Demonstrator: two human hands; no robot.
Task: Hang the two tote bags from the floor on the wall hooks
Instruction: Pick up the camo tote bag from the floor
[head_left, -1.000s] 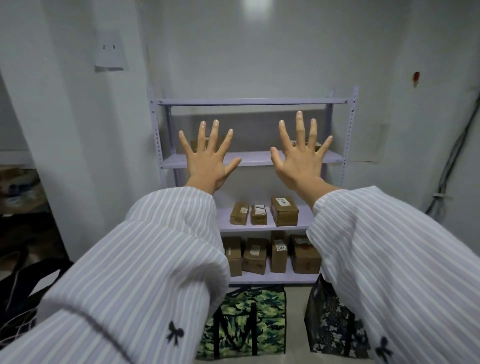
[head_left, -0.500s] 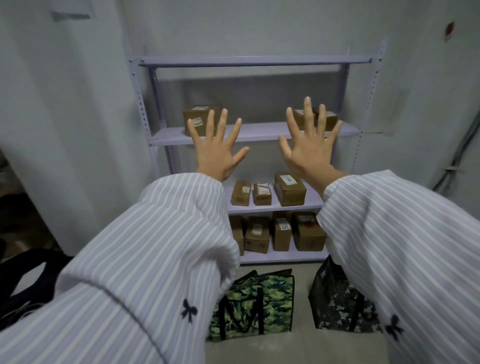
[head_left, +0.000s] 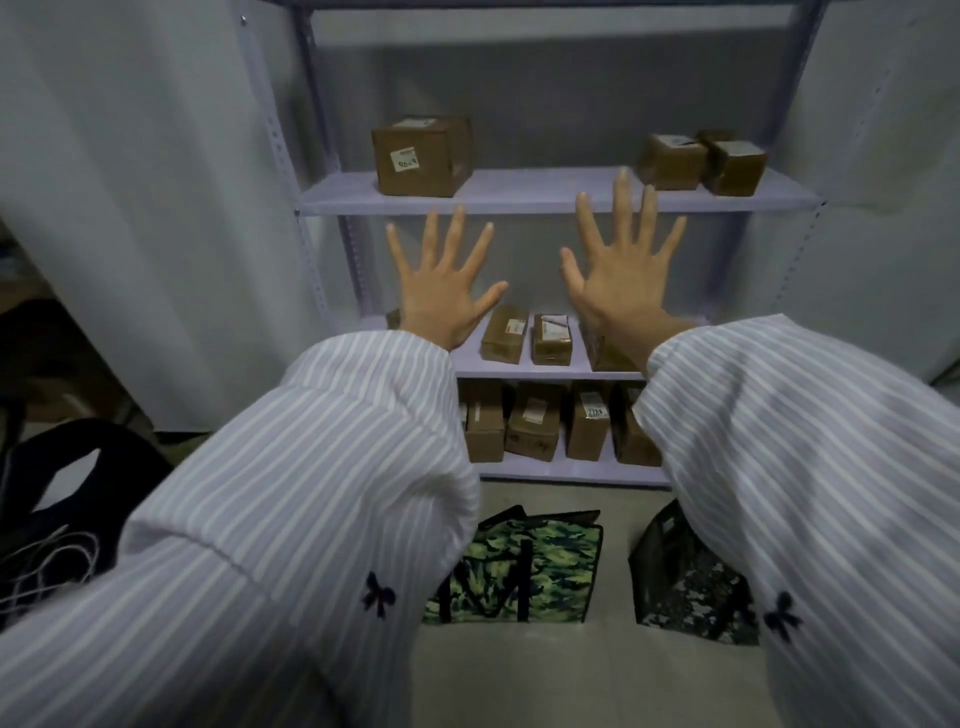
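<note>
Left tote bag and right tote bag are standing side by side on the floor, just before the shelving unit. Cardboard boxes are sitting on its shelves. Left hand and right hand are hovering in front, above the bags.

The left hand and right hand hung spread and empty in open air before the shelf unit, whose boards carried cardboard boxes. On the floor below, the green camouflage tote bag and the dark patterned tote bag stood apart, with bare floor between and in front. The striped sleeves hid each bag's outer side.
</note>
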